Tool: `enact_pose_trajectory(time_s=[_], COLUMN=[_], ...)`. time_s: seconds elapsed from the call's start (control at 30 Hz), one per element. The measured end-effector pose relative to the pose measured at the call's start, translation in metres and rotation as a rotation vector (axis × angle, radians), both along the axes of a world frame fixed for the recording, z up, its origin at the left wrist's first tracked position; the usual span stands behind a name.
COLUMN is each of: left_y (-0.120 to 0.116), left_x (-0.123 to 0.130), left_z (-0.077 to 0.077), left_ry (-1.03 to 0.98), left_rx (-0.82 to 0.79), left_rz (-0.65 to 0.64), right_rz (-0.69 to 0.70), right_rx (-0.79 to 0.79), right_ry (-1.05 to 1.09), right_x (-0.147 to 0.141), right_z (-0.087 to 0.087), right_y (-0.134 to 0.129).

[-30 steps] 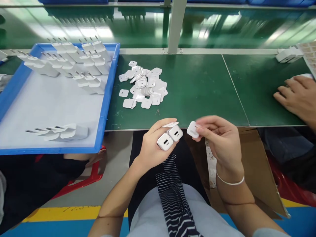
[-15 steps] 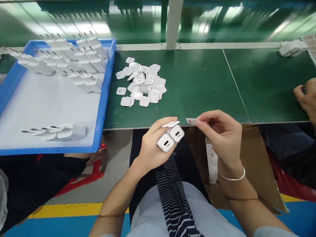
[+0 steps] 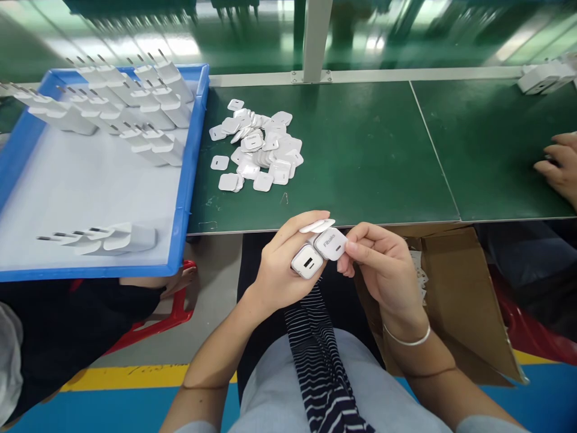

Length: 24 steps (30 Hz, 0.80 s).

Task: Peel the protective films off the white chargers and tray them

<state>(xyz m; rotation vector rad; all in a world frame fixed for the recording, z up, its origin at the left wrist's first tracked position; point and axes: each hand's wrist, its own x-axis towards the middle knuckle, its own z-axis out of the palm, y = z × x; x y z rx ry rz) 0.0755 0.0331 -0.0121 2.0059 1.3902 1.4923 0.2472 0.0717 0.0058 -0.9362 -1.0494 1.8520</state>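
My left hand (image 3: 276, 267) is closed around two white USB plug chargers side by side. The nearer charger (image 3: 307, 262) shows its port face. Over the end of the other lies a white rounded-square cover plate (image 3: 330, 243) with a small slot and grey lettering. My right hand (image 3: 383, 267) pinches this plate at its right edge with thumb and fingertips. A few more loose plates (image 3: 318, 225) are tucked along my left index finger, above the chargers. Whether the pinched plate sits flush on the charger I cannot tell.
On the green table (image 3: 360, 150) lies a pile of white cover plates (image 3: 265, 150). A blue-rimmed tray (image 3: 184, 198) at left holds several white chargers (image 3: 130, 237), pins showing. An open cardboard box (image 3: 455, 294) stands below right. Another person's hand (image 3: 561, 165) rests at far right.
My right hand has moved left and slightly down, bringing its cover plate from beside the chargers onto the end of the farther one. My left hand still grips both chargers.
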Motion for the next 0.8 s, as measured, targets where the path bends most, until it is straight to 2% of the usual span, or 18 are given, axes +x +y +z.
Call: enact_pose_trajectory(time_s=[0.2,0.8], left_y=[0.0004,-0.0005], left_x=[0.0012,0.001], left_z=[-0.0001,-0.0039], left_ry=[-0.009,0.04], left_rx=[0.002,0.014], left_rz=[0.003,0.013], right_rz=[-0.027,-0.055], right_rx=[-0.034,-0.061], right_ry=[0.043,-0.053], right_x=[-0.0041,-0.0081], right_z=[-0.0024,-0.0051], right_y=[-0.0038,-0.0029])
